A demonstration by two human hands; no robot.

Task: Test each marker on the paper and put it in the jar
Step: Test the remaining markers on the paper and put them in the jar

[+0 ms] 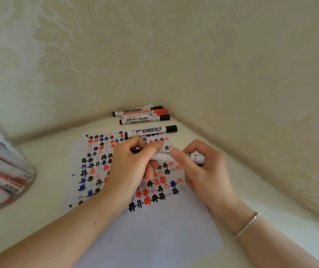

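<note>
Both hands, left hand (pixel 135 163) & right hand (pixel 203 167), grip one marker (pixel 181 157); jar (pixel 6 171) well filled, approx. four loose markers (pixel 145 118) left.

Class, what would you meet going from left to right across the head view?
Clear glass jar of markers → left hand → white marker held in both hands → right hand → thin silver bracelet.

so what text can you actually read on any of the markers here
"WHITEBOARD", upside down, on the rearmost black-capped marker.
"WHITEBOARD", upside down, on the third marker back.
Nearest loose marker: characters, not legible.
Red-capped marker, held marker, jar markers: print too blurred.
Paper: hash marks only.
</note>
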